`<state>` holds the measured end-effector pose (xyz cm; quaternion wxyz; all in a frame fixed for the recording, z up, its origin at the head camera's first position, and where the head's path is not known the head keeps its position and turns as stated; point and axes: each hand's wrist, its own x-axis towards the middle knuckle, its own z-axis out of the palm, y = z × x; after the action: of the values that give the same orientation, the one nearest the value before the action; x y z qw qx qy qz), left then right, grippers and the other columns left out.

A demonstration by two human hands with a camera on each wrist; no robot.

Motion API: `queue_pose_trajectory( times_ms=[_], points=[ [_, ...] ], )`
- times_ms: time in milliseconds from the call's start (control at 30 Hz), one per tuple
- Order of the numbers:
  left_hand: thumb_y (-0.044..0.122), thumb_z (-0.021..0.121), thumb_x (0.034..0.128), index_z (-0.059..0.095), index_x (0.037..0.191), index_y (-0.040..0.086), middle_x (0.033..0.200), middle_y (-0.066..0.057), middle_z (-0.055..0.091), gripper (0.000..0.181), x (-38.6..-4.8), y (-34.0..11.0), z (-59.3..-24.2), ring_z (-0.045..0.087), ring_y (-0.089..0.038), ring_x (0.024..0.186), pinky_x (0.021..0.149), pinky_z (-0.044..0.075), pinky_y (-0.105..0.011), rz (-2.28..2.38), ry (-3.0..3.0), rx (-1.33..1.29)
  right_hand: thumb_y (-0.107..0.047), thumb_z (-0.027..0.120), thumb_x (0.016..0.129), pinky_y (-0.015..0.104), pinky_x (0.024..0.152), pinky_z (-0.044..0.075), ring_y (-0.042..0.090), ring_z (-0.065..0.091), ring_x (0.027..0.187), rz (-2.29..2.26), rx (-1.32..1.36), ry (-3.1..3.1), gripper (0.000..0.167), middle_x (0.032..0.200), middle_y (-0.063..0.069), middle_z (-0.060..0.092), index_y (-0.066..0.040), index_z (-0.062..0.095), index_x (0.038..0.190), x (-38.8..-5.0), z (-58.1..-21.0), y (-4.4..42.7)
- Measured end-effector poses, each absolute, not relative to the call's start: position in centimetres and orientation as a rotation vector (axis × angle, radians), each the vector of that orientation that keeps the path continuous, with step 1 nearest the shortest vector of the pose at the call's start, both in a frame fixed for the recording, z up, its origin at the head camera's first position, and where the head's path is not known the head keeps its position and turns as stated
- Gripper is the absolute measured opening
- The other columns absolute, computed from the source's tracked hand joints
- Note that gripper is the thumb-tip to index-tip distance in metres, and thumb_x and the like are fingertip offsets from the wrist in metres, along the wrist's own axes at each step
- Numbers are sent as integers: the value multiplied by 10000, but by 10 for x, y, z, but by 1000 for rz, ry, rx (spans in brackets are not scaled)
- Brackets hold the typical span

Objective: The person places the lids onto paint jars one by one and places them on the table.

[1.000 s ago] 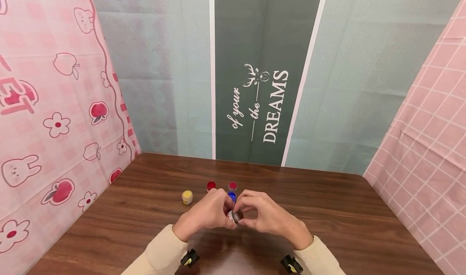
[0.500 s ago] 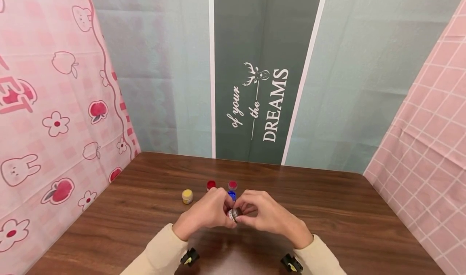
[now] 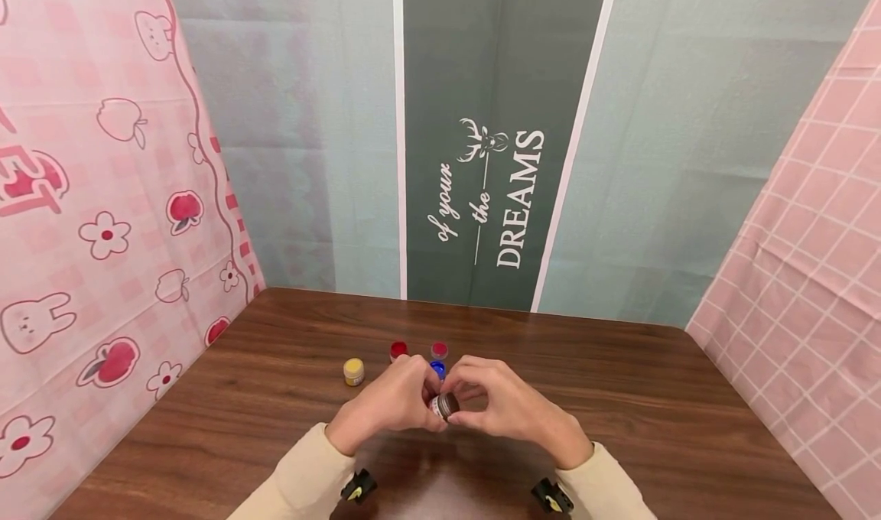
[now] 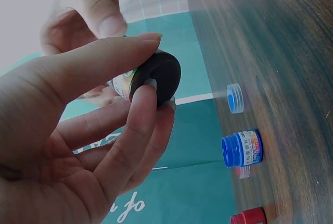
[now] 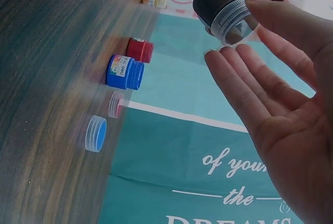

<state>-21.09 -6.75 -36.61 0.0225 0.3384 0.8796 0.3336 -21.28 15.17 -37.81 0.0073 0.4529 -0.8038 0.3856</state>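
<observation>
My left hand (image 3: 395, 399) has the brown jar (image 3: 447, 406) pinched, thumb on one side, fingertips on the other; opposite it, my right hand (image 3: 502, 405) is spread, fingers nearly straight, thumb at the clear cap (image 5: 232, 20). Whether the other fingertips brush that cap, I can't tell from out here. And the brown jar itself? Up off the table (image 3: 619, 420), tipped over, on the near side of the blue jar (image 3: 437, 369).

Left to right I go! Pink cloth (image 3: 69, 275) hanging well left of the blue jar. Yellow jar (image 3: 354, 372), upright, to its left. Red jar (image 3: 398, 349), closer on that same side, slightly farther back. The blue jar stands upright, threaded neck showing. Red lid (image 3: 439, 349), just behind it. Blue lid (image 5: 96, 134), to its right, plain in my right wrist view. Behind it all rises the green drape (image 3: 447, 61), white letters reading DREAMS, and well right of it hangs the checked cloth (image 3: 798, 222).
</observation>
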Motion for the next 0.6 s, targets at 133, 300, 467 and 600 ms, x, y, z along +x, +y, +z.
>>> queue_pose_trajectory(
  times_ms=[133,300,467,600],
  points=[
    [96,910,700,721,687,99,547,88,590,189,-211,-67,-366,446,30,491,456,365,-158,1031,2723,1044,17,825,820,291,880,614,107,705,1031,1202,1472,-2471,290,1073,34,652,-75,697,1064,-213,-378,152],
    [81,894,704,719,690,111,557,90,607,178,-211,-67,-366,467,37,500,461,381,-157,1044,2712,1044,68,813,807,268,889,607,122,689,1033,1203,1533,-2419,295,1079,46,642,-61,693,1044,-215,-380,152],
    [81,890,705,717,686,116,565,89,621,178,-212,-67,-366,479,38,507,465,393,-159,1045,2709,1039,77,802,810,263,885,608,112,679,1035,1195,1541,-2419,284,1086,47,645,-59,694,1034,-214,-379,150],
    [102,894,708,723,695,133,565,113,616,174,-212,-67,-367,482,45,509,468,402,-157,1031,2716,1025,52,800,826,253,866,610,104,689,1012,1178,1531,-2421,253,1067,43,651,-64,697,1026,-213,-380,150]
  ],
)
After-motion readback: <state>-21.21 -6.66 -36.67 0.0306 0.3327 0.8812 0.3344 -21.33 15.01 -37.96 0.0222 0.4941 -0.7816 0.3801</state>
